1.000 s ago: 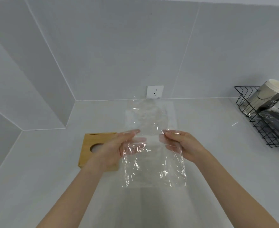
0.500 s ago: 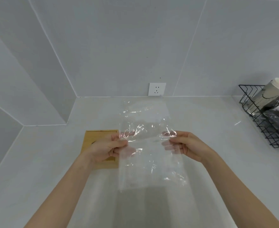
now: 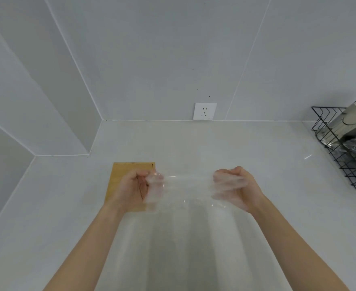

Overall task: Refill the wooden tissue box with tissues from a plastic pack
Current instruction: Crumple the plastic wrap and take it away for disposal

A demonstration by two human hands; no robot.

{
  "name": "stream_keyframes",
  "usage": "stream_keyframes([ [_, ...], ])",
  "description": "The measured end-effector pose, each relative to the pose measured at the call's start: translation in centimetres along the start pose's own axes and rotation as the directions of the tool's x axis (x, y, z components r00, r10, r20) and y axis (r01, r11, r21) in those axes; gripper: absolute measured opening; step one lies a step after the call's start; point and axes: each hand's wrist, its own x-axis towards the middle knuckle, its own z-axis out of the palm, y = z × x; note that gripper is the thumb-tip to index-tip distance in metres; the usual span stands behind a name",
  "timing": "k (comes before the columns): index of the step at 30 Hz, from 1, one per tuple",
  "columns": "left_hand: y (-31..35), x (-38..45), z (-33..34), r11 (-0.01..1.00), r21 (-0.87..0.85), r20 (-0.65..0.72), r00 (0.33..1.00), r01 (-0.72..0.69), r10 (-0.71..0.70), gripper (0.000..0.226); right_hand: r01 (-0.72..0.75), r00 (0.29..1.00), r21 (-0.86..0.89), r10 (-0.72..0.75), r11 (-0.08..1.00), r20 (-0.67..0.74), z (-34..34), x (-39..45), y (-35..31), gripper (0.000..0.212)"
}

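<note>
Counting what we are seeing near the wooden tissue box (image 3: 122, 175)

We are counting two hands, one clear plastic pack (image 3: 187, 189), one wooden tissue box, one wall socket (image 3: 204, 111) behind it, one wire rack (image 3: 341, 156) far right of it.

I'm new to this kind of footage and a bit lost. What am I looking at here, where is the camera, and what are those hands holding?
There is no machine here: a person wears a wide-angle camera on the head, looking forward and down, so you see their own two bare arms. The left hand and right hand are both closed on a clear, crumpled plastic wrapper stretched between them above a pale countertop. Behind the left hand lies a flat light-brown wooden tissue box, partly hidden. At the far right stands a black wire rack holding shiny packages. A white wall socket sits on the grey wall.
</note>
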Motion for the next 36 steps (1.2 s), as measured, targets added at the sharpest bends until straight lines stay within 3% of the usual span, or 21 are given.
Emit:
stream_keyframes([
  [2, -0.3, 0.1, -0.2, 0.991, 0.135, -0.047, 0.999, 0.006, 0.001, 0.041, 0.018, 0.998, -0.169, -0.029, 0.985, -0.06, 0.1, 0.0, 0.0, 0.026],
  [4, -0.4, -0.4, -0.2, 0.961, 0.276, -0.059, 0.997, -0.027, 0.046, 0.035, 0.071, 0.994, -0.334, -0.096, 0.94, -0.059, 0.4, -0.2, 0.1, 0.003],
  [8, -1.0, -1.5, -0.5, 0.919, 0.39, -0.032, 0.997, -0.054, 0.072, 0.064, 0.143, 0.966, -0.412, -0.218, 0.9, -0.14, 0.8, 0.2, 0.6, 0.044],
  [11, -1.7, -2.8, 0.4, 0.908, 0.407, -0.044, 0.991, -0.097, 0.126, 0.062, 0.243, 0.918, -0.385, -0.339, 0.89, -0.204, 1.7, 0.5, 1.3, 0.046],
  [14, -3.1, -3.8, 0.3, 0.927, 0.362, -0.149, 0.976, -0.096, 0.159, 0.042, 0.297, 0.869, -0.367, -0.409, 0.881, -0.279, 2.5, 0.6, 2.7, 0.024],
  [18, -4.7, -5.7, -0.3, 0.911, 0.4, -0.325, 0.913, -0.103, 0.246, 0.021, 0.232, 0.912, -0.391, -0.339, 0.89, -0.229, 2.9, 0.3, 4.6, 0.012],
  [21, -5.4, -7.8, -1.3, 0.908, 0.405, -0.354, 0.899, -0.102, 0.258, 0.021, 0.151, 0.955, -0.521, -0.26, 0.84, -0.141, 3.8, -0.2, 5.9, 0.032],
  [26, -6.3, -12.4, -4.2, 0.916, 0.4, -0.356, 0.915, -0.033, 0.189, 0.043, 0.123, 0.989, -0.604, -0.15, 0.787, 0.005, 6.5, -1.1, 8.7, 0.062],
  [30, -7.2, -17.5, -7.0, 0.906, 0.423, -0.337, 0.925, -0.018, 0.175, 0.051, 0.093, 0.996, -0.615, -0.08, 0.783, 0.049, 9.7, -1.9, 12.4, 0.069],
  [36, -10.1, -25.9, -11.6, 0.941, 0.337, -0.498, 0.85, 0.006, 0.173, 0.036, 0.067, 0.997, -0.604, -0.028, 0.794, 0.074, 15.1, -3.2, 19.3, 0.071],
])
